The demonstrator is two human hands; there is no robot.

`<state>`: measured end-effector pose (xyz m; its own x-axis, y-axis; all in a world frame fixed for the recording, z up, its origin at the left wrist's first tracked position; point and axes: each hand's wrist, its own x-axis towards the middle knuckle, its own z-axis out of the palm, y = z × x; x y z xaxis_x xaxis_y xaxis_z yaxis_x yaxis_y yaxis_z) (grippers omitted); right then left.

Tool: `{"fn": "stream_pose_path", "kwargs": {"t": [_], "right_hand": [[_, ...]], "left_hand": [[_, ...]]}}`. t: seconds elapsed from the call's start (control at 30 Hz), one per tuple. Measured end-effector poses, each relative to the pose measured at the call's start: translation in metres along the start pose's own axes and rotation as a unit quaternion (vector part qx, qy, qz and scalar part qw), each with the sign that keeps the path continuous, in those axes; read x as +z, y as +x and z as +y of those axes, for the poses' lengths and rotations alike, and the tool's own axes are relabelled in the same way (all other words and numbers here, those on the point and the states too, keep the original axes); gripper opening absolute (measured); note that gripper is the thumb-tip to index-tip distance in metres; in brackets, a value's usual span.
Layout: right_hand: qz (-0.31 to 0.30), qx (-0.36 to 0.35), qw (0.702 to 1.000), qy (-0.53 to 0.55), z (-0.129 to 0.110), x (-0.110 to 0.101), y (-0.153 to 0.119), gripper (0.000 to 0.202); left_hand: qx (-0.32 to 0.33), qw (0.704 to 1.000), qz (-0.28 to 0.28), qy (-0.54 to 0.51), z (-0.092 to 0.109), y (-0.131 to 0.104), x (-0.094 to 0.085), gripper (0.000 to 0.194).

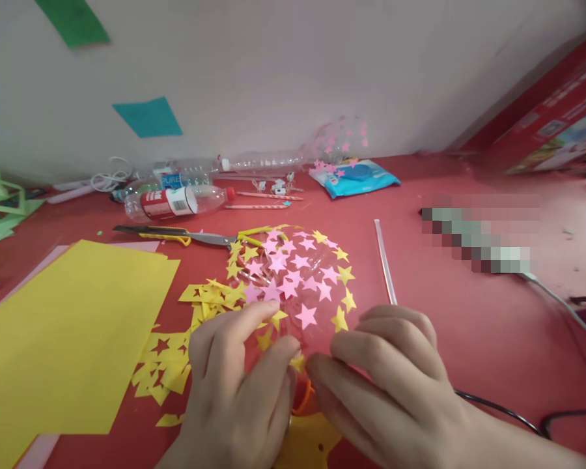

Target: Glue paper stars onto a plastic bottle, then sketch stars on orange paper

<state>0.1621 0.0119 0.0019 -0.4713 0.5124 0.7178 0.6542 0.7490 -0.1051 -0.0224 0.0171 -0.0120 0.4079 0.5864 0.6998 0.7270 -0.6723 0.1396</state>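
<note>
In front of me lies a clear plastic piece (317,260), rounded in outline and dotted with pink paper stars (291,286) and yellow ones along its edge. My left hand (241,371) is curled round its near left side, index finger and thumb against it, the other fingers partly hidden. Thumb and fingertips are pressed together on my right hand (385,368), at the near edge. Their tips meet a small yellow paper star (297,362) that also touches my left thumb. Yellow scraps with star-shaped holes (168,352) lie beside my left hand.
Yellow paper sheets (73,332) lie at left. Behind are scissors (209,238), a box cutter (151,232), a labelled bottle (170,202), a blue wipes pack (356,179) and another star-covered clear piece (342,140). A clear stick (384,260) and a cable (566,309) lie at right.
</note>
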Motion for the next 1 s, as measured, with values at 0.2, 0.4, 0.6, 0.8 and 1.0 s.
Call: {"fn": "stream_pose_path", "kwargs": {"t": [0.2, 0.4, 0.6, 0.8, 1.0], "right_hand": [[0.016, 0.004, 1.000, -0.009, 0.0015, 0.0007, 0.0025, 0.019], [-0.008, 0.037, 0.999, -0.010, 0.0009, -0.0013, 0.0066, 0.018], [-0.009, 0.071, 0.997, -0.008, -0.0029, -0.0007, 0.0078, 0.020], [-0.003, 0.082, 0.997, -0.016, -0.0043, 0.0050, 0.0061, 0.013], [0.003, 0.086, 0.996, -0.023, -0.0052, 0.0065, 0.0080, 0.013]], "left_hand": [[0.009, 1.000, -0.004, 0.009, -0.0029, -0.0007, 0.0000, 0.021], [0.012, 1.000, -0.015, 0.020, -0.0047, -0.0025, -0.0013, 0.025], [0.002, 1.000, -0.013, 0.014, -0.0011, 0.0000, -0.0013, 0.023], [-0.012, 1.000, -0.014, -0.003, 0.0005, -0.0001, -0.0004, 0.021], [-0.006, 1.000, -0.018, 0.001, -0.0014, -0.0002, -0.0014, 0.025]]}}
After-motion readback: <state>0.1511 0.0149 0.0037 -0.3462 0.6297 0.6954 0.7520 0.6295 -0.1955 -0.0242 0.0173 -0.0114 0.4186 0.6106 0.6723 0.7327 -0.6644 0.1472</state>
